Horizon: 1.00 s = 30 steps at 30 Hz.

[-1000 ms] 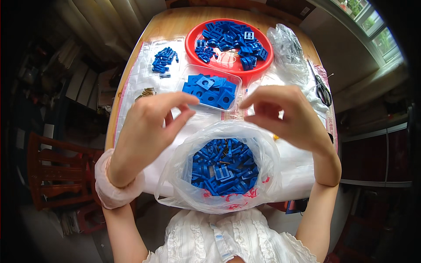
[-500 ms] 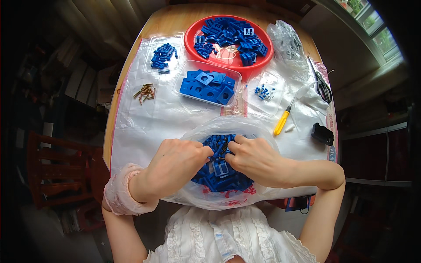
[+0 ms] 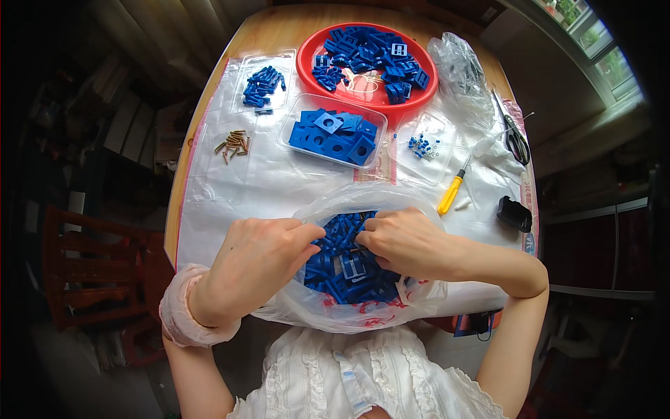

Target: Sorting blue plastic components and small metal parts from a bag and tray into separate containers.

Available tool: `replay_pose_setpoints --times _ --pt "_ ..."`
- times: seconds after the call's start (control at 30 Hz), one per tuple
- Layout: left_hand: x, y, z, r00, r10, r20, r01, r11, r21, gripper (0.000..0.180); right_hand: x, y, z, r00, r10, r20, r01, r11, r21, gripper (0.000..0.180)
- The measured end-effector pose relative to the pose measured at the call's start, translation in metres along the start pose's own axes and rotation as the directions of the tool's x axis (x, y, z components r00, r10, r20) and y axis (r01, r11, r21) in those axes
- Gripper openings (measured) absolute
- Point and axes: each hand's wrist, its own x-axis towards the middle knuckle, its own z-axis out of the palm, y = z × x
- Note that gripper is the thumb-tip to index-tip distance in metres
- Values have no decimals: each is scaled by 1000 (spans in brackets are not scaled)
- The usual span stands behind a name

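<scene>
In front of me stands an open white plastic bag [image 3: 349,318] with red print, filled with small blue plastic parts [image 3: 342,283]. At the bag's left side my left hand [image 3: 269,253] is closed, thumb and fingertips together. My right hand [image 3: 408,241] reaches over the bag's right side with its fingers curled down among the parts. What either hand pinches, if anything, is hidden by the fingers.
Beyond the bag are a clear tub of blue square plates [image 3: 335,140], a red basin [image 3: 304,80] of blue parts, brass screws [image 3: 232,144] and small blue pegs [image 3: 264,85]. To the right lie a yellow screwdriver [image 3: 450,195], black-handled scissors [image 3: 516,143] and a black object [image 3: 514,214].
My left hand has moved a little left, away from the middle of the bag. My right hand has shifted slightly and stays curled over the parts.
</scene>
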Motion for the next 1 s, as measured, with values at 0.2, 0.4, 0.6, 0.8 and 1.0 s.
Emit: replay_pose_setpoints --times 0.2,0.4,0.6,0.8,1.0 --pt "-5 9 15 991 46 123 -47 999 5 9 4 7 -17 999 50 15 -51 993 106 13" --pt "3 12 46 957 232 174 -249 965 80 11 0 12 -22 988 71 -139 -39 975 221 12" --pt "0 25 64 972 206 116 -217 971 98 20 -6 8 -45 986 164 -43 -141 935 326 18" --pt "3 37 77 985 143 94 -156 976 150 27 -14 -2 -52 975 70 -211 17 923 384 16" --pt "5 40 75 989 42 145 -54 995 82 34 -15 -1 -103 964 155 -216 0 812 584 10"
